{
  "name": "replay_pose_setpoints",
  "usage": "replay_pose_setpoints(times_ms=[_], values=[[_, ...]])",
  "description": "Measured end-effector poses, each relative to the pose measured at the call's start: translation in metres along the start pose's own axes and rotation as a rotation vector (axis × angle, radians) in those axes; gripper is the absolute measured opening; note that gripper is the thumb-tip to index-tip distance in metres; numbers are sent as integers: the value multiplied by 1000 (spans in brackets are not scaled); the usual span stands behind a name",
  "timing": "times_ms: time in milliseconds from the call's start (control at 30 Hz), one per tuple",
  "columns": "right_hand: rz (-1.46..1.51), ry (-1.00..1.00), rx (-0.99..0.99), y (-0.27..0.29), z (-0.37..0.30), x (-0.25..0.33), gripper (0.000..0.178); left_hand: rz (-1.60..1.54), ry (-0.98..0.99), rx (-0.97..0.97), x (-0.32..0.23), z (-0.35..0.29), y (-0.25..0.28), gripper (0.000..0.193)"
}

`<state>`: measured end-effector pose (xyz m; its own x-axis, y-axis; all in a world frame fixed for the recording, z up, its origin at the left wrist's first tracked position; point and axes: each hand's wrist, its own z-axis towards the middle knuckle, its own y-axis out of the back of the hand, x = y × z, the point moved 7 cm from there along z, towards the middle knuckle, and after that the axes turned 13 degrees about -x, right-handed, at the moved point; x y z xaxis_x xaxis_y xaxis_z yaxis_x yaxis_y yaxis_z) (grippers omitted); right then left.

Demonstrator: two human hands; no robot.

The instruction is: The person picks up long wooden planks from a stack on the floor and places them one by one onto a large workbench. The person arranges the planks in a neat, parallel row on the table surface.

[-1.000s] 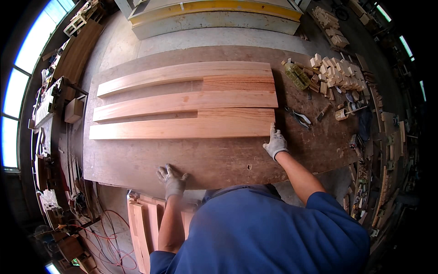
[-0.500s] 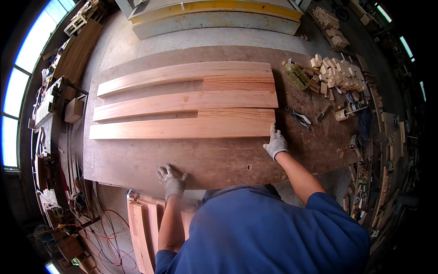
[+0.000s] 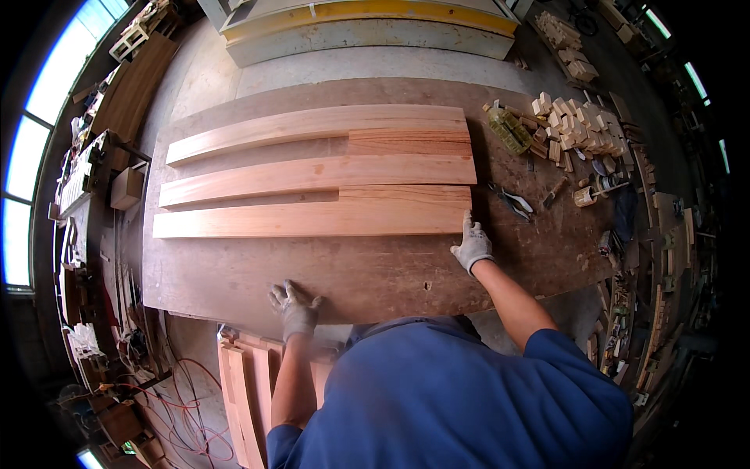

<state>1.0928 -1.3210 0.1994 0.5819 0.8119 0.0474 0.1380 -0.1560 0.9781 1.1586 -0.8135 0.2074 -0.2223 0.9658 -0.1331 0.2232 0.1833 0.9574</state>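
Three long pale wooden boards lie side by side across the brown worktable (image 3: 351, 270): a far board (image 3: 312, 125), a middle board (image 3: 312, 173) and a near board (image 3: 312, 219). Shorter, darker-grained wood pieces (image 3: 410, 144) fill the right part of the gaps between them. At the near board's right end is my right hand (image 3: 473, 248) in a light grey glove, fingertips touching the corner and thumb spread away. My left hand (image 3: 295, 311), gloved too, rests on the table's near edge with fingers apart, holding nothing.
Pliers (image 3: 514, 203) lie right of the boards. Beyond them are a clear yellowish bottle (image 3: 509, 131), a heap of small wood blocks (image 3: 582, 129) and a glue-stained pot (image 3: 584, 197). More boards (image 3: 246, 391) stand below on the left, near a red hose (image 3: 187, 406).
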Motion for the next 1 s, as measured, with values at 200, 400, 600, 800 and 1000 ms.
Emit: replay_pose_setpoints(times_ms=[200, 400, 600, 800, 1000], values=[[-24, 13, -16, -3, 0, -1, 123, 15, -10, -30, 4, 2, -4, 120], [-95, 28, -13, -5, 2, 1, 123, 9, -3, -17, 3, 2, -3, 118], [-85, 71, -40, -6, 14, 0, 110, -43, -13, 14, 7, 6, -11, 113], [6, 134, -108, -24, 34, -36, 75, -240, -105, -95, 22, -13, -22, 101], [-301, 329, -96, -26, 77, -31, 68, -212, -21, -163, 55, -90, -30, 94]])
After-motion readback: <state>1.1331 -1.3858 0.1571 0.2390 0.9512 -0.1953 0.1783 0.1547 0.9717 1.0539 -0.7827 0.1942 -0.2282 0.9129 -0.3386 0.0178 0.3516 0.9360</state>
